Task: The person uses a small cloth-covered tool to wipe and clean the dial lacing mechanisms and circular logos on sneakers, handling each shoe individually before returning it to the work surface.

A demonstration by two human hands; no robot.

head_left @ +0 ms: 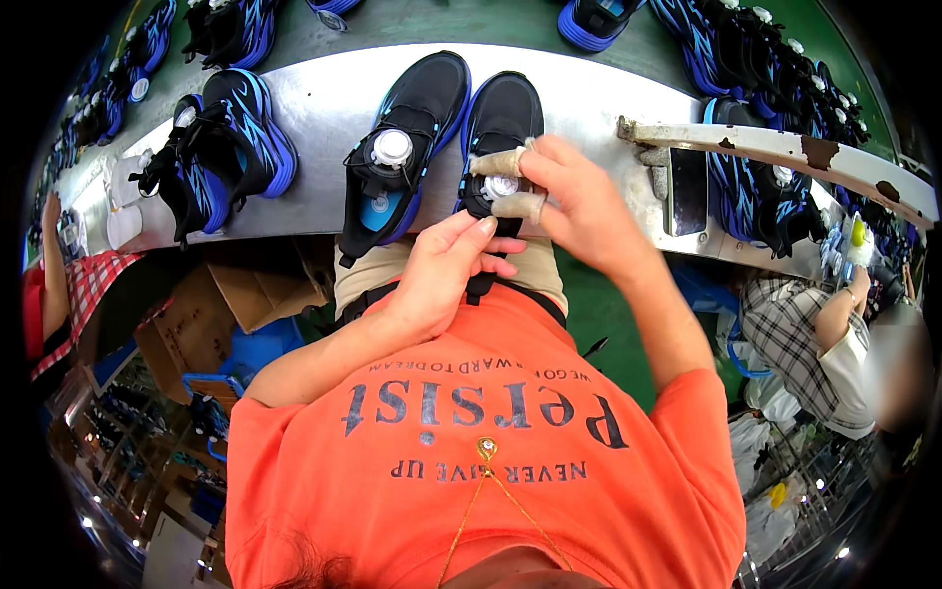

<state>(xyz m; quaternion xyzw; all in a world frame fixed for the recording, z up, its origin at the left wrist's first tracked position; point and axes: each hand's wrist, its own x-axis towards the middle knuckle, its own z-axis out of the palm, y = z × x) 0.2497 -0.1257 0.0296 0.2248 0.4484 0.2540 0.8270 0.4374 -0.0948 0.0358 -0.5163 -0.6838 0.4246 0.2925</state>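
Note:
Two black sports shoes with blue-purple soles lie side by side on the metal bench, toes pointing away from me. The left shoe [424, 108] has a round white dial [392, 148] on its tongue, and neither hand touches it. My right hand [574, 201], with pale covers on its finger and thumb, grips the white dial [498, 186] of the right shoe [502, 113]. At that shoe's heel end, my left hand [446, 270] has thumb and forefinger closed on the collar. Its other fingers hang loosely, and the exact grip is partly hidden.
The metal bench [314, 108] curves across in front of me. More shoes [240, 147] stand at left. A worn white metal bar [785, 147] crosses the right side above a dark flat phone-like object [687, 191]. Shoes line the green surface beyond; co-workers sit either side.

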